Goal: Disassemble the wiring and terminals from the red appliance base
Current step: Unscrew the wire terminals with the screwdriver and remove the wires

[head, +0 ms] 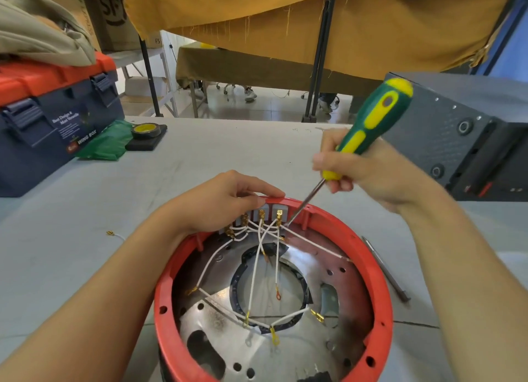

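Observation:
The round red appliance base [380, 290] stands open on the grey table, a shiny metal plate inside it. Several white wires [257, 264] with brass terminals cross the inside and run up to a white terminal block [267, 210] at the far rim. My left hand [225, 201] grips that far rim beside the block, thumb along the red edge. My right hand [368, 167] holds a green and yellow screwdriver [374, 116]; its metal tip sits at the rightmost brass terminal [279, 219] on the block.
A blue and orange toolbox [48, 119] stands at the left, with a green bag [108, 141] and a tape roll [146, 131] beside it. A dark grey machine [457, 136] sits at the right. A metal tool [385, 270] and a loose terminal [111, 233] lie on the table.

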Motion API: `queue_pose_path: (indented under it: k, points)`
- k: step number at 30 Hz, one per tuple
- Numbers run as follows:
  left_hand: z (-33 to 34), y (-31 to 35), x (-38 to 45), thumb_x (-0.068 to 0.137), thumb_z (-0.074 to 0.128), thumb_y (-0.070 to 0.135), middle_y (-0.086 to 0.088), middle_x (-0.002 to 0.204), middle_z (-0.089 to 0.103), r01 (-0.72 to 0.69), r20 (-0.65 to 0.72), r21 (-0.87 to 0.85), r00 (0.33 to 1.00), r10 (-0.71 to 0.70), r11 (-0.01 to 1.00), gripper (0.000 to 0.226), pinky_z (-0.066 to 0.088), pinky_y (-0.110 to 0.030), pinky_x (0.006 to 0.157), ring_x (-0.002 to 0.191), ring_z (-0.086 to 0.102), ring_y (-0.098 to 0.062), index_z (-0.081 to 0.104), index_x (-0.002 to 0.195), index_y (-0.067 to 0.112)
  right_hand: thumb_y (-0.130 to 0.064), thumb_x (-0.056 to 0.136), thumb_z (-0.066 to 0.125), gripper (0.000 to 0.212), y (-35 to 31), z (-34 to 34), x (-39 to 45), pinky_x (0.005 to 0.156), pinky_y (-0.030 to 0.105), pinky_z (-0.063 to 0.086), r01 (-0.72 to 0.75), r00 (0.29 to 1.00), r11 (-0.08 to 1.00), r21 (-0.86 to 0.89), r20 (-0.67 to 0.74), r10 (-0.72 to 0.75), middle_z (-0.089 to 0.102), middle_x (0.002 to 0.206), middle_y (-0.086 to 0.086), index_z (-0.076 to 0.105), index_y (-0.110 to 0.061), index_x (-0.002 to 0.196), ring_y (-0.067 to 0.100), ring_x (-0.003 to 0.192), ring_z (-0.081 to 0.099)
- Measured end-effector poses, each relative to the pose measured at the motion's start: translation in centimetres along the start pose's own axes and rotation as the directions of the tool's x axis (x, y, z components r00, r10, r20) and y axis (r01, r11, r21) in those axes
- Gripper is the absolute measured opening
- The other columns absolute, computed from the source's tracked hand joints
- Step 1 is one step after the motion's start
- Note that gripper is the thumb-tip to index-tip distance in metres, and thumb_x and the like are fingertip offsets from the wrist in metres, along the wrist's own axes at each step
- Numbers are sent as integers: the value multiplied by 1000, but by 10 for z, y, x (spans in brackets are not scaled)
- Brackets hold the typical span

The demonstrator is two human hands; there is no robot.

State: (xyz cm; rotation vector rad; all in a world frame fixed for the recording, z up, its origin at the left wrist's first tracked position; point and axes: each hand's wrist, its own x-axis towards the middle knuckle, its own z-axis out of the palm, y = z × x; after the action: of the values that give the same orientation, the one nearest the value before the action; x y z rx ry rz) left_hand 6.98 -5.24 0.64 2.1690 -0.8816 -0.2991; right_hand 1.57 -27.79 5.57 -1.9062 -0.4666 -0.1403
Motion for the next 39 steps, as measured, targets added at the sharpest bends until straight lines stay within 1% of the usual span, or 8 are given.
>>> queue_pose_path:
  k: [4, 12, 16, 20, 26, 30, 33, 39]
  points:
    - [1, 0, 0, 96, 50, 19, -14, 110, 68, 2, -13, -7, 1000, -2, 1000, 32, 46, -58, 90, 102, 59, -46, 66, 110, 44, -26, 75, 65, 19, -23, -22, -6, 43, 12, 36, 180, 971, 980, 91, -173, -162, 55, 53, -8, 55, -23, 58, 9, 47, 52]
    - [0, 0, 1, 96, 50, 19, -4, 104, 71, 7, -22, 3, 1000, -7, 1000, 34, 48, -55, 85, 93, 62, -41, 64, 107, 49, -18, 79, 64, 16, -15, -7, 0, 46, 16, 40, 103, 994, 993, -58, -18, -104, 59, 53, 4, 57, -15, 65, 17, 51, 50]
    - [0, -1, 2, 96, 50, 20, -12, 105, 69, 11, -20, 2, 1000, -11, 1000, 34, 49, -57, 82, 89, 62, -43, 64, 108, 49, -19, 80, 64, 17, -12, -7, 0, 47, 17, 40, 87, 996, 994, -73, 18, -86, 60, 56, 7, 59, -17, 64, 16, 52, 49]
    - [0, -1, 2, 96, 51, 19, 0, 110, 69, 8, -18, 2, 1000, -8, 1000, 33, 47, -51, 92, 103, 61, -38, 65, 110, 45, -20, 81, 65, 16, -14, -10, 0, 47, 17, 41, 94, 995, 991, -91, 34, -91, 60, 57, 7, 60, -19, 65, 14, 51, 50]
    - [0, -1, 1, 96, 50, 20, 0, 112, 69, -5, -5, 7, 1000, 5, 1000, 34, 46, -52, 95, 108, 58, -42, 64, 109, 47, -22, 79, 65, 15, -18, -13, -3, 48, 16, 42, 88, 996, 988, -124, 42, -84, 62, 58, 4, 61, -21, 65, 10, 52, 52]
    - [0, 0, 1, 96, 50, 19, 4, 115, 68, -9, -17, 5, 1000, 9, 1000, 34, 45, -46, 98, 110, 61, -25, 65, 109, 47, -23, 78, 66, 15, -23, -12, -5, 49, 15, 43, 98, 993, 980, -173, 76, -86, 63, 59, 3, 61, -24, 64, 7, 53, 54]
    - [0, 0, 1, 96, 49, 22, -9, 111, 69, -7, -4, 20, 1000, 7, 1000, 34, 46, -54, 93, 107, 58, -44, 63, 107, 51, -22, 77, 67, 15, -24, -10, -6, 49, 14, 43, 102, 992, 978, -180, 95, -86, 63, 59, 3, 61, -25, 63, 6, 53, 53]
    - [0, 1, 0, 96, 49, 22, -7, 109, 70, -9, -4, 25, 1000, 9, 1000, 34, 48, -53, 90, 104, 58, -45, 64, 108, 50, -19, 77, 64, 18, -12, -10, -1, 46, 16, 40, 58, 998, 994, -96, -15, -60, 58, 53, 3, 58, -19, 59, 13, 50, 50]
